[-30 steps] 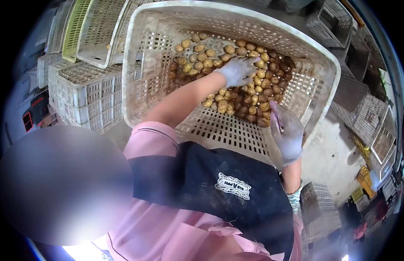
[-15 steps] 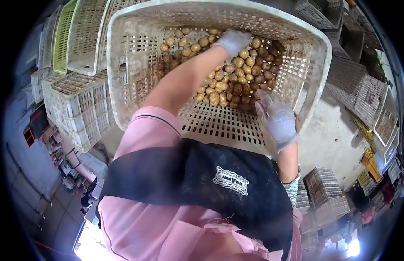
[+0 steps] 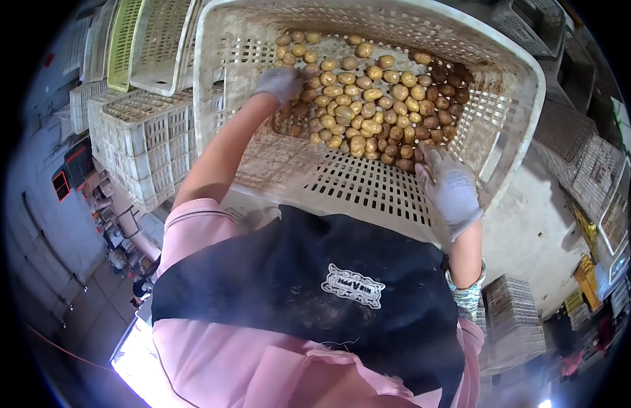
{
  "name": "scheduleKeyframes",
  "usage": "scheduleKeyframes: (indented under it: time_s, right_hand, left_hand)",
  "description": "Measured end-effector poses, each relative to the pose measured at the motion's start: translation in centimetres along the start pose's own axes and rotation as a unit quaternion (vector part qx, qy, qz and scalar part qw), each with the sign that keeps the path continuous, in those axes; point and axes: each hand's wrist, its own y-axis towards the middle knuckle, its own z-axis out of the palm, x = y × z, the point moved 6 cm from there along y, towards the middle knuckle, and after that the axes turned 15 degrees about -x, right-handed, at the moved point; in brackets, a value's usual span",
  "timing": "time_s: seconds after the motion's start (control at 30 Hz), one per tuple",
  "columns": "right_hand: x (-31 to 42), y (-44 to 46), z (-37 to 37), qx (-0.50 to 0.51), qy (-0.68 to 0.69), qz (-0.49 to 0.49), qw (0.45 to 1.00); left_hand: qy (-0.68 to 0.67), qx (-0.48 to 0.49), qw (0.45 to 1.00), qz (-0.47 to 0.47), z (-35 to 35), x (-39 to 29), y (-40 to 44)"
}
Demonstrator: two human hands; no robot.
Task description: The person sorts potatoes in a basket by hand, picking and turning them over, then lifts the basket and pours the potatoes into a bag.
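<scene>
The potatoes lie loose across the floor of a large, soiled white crate, paler in the middle, darker toward the right end. The left hand, gloved, reaches in at the left end, fingers bent down among potatoes; whether it grasps any cannot be determined. The right hand, also gloved, sits at the near right corner, fingers curled beside the pile's edge; its grip likewise cannot be confirmed. Judged risks: raking fingers could bruise or scrape skins against the slotted floor; loose potatoes could roll under a sweeping palm; dirt on the walls could transfer to the paler ones (the crate's cleanliness is plainly deficient). Leaning against the near side might shift the crate, as its support is not visible. Limitations: the left fingertips are obscured, the far rim is partly cut off, and shadow makes the darkest potatoes hard to separate.
</scene>
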Motion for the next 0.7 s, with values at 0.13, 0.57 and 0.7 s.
scheduleKeyframes:
  time_s: [0.13,0.57,0.7]
  right_hand:
    - [0.0,0.0,0.2,0.012,0.01,0.022,1.0]
    - [0.2,-0.4,0.1,-0.017,-0.019,-0.01,1.0]
    - [0.6,0.0,0.0,0.015,-0.02,0.014,1.0]
  left_hand:
    - [0.03,0.052,0.983,0.171,0.8,-4.8,-1.4]
    - [-0.009,0.107,0.957,0.27,-0.3,-15.0,-4.2]
    - [0.027,0.005,0.95,0.312,2.9,-17.8,-1.6]
